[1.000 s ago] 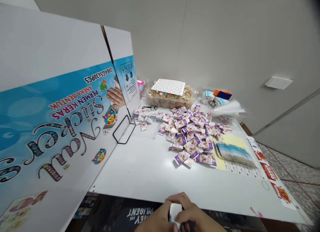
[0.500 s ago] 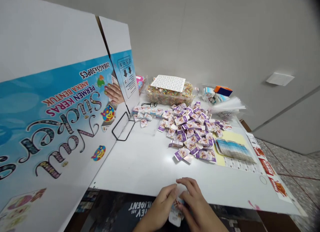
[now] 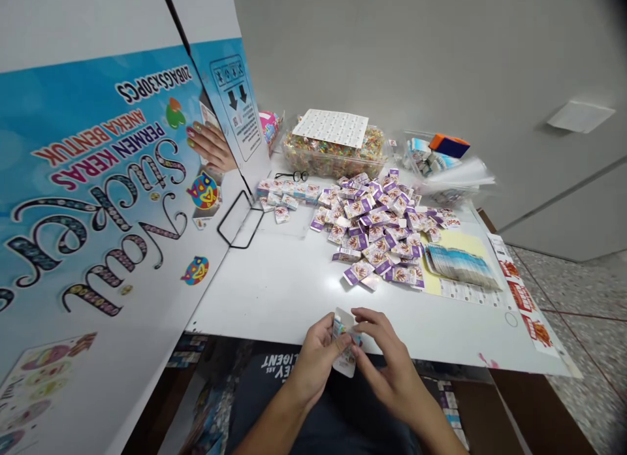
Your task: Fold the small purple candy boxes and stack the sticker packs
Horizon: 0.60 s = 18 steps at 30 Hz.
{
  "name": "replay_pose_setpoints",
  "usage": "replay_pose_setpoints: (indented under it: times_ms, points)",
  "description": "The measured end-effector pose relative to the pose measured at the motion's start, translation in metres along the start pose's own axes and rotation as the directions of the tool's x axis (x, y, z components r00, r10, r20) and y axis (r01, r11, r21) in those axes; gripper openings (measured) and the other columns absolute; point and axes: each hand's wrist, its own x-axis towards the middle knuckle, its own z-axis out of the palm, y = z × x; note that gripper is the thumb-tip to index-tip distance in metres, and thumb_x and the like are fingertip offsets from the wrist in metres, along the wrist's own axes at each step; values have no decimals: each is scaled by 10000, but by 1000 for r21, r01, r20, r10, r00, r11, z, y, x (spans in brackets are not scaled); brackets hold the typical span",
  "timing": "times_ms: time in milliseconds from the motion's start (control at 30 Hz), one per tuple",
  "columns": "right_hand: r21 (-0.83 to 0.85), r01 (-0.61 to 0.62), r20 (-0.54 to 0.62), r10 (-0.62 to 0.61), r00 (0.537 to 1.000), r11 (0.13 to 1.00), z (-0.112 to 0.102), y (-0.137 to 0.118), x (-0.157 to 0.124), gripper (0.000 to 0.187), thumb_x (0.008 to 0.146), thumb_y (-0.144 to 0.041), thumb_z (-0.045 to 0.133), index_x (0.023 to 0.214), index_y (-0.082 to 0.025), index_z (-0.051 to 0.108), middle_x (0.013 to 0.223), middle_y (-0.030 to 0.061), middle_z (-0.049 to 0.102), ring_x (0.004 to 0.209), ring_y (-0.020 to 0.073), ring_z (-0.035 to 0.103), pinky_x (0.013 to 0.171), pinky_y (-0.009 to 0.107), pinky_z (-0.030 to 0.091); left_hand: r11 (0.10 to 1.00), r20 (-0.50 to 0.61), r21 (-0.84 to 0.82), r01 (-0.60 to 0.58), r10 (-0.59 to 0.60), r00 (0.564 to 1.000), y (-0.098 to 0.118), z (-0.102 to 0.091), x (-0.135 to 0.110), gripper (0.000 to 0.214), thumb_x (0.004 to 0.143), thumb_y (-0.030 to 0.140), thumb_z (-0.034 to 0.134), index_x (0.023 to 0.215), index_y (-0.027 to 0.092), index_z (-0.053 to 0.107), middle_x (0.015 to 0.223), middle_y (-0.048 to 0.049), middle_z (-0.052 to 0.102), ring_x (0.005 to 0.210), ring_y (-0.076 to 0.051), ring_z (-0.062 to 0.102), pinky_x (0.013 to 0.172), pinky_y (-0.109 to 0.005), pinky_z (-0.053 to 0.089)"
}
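A small printed cardboard box [image 3: 345, 363], white with blue, is between my two hands above the table's front edge, one pale end flap standing up. My left hand [image 3: 318, 358] grips its left side, with the thumb across the front. My right hand [image 3: 385, 352] pinches the box's right side with thumb and fingers bent around it; part of the box is hidden behind them. Beyond my hands lies a heap of small purple and white boxes [image 3: 375, 230] on the white table [image 3: 274, 298].
A large printed carton [image 3: 122, 200] stands along the left. A black wire frame [image 3: 240, 220] and glasses [image 3: 292, 176] lie beside it. Behind the heap is a clear tub [image 3: 333, 158] of colourful small pieces. At right, a stack of blue-white cardboard pieces [image 3: 463, 267] rests on yellow paper.
The view has tilted downward, so the table sits higher in the picture. The small box has been lifted and turned a little, showing more of its flap; both hands stay on it.
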Motion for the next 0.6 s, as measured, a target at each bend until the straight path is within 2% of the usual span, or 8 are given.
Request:
replay_pose_setpoints:
  times_ms: [100, 167, 233, 333, 467, 600]
  points:
    - [43, 32, -114, -26, 993, 999, 7, 9, -4, 385, 955, -150, 572, 1325, -247, 530, 1212, 112, 654, 1122, 235, 641, 964, 387, 559, 999, -29, 53, 5, -4, 1000, -2, -2, 2, 296, 744, 299, 869, 925, 126, 712, 766, -29, 714, 707, -139, 639, 704, -241, 492]
    - [35, 79, -179, -72, 981, 996, 13, 15, -6, 399, 944, -107, 575, 1314, -253, 557, 1144, 97, 673, 1041, 224, 647, 895, 381, 571, 999, -18, 42, 29, -28, 999, -5, 0, 1, 306, 792, 363, 828, 934, 111, 727, 810, -60, 736, 753, -167, 665, 743, -271, 508]
    - [-3, 131, -236, -128, 963, 991, 20, 18, -7, 416, 932, -68, 569, 1299, -263, 589, 1157, 102, 668, 1046, 236, 626, 871, 406, 561, 998, -44, -38, 55, -57, 997, -7, 5, -3, 364, 836, 441, 774, 976, 108, 733, 894, -91, 750, 827, -201, 685, 791, -306, 520]
    - [-46, 139, -294, -147, 945, 989, 29, 21, -9, 424, 924, -56, 570, 1288, -270, 615, 1202, 116, 650, 1091, 261, 586, 881, 450, 544, 973, -145, -214, 91, -124, 982, -9, 13, -6, 432, 796, 482, 787, 1009, 112, 725, 951, -102, 750, 902, -245, 695, 845, -349, 528]
    - [-21, 67, -238, -70, 969, 998, 34, 21, -12, 350, 918, -114, 622, 1237, -258, 637, 1317, 132, 596, 1187, 283, 519, 949, 483, 516, 933, -217, -334, 138, -218, 951, -9, 18, -4, 331, 733, 404, 776, 869, 112, 698, 754, -49, 701, 816, -238, 687, 799, -339, 533]
    - [41, 26, -88, -22, 996, 999, 28, 18, -12, 280, 913, -159, 646, 1175, -256, 657, 1407, 122, 554, 1191, 276, 517, 959, 464, 515, 926, -211, -314, 211, -285, 935, -11, 12, -1, 185, 653, 310, 659, 719, 140, 631, 582, 11, 581, 616, -180, 611, 653, -298, 505]
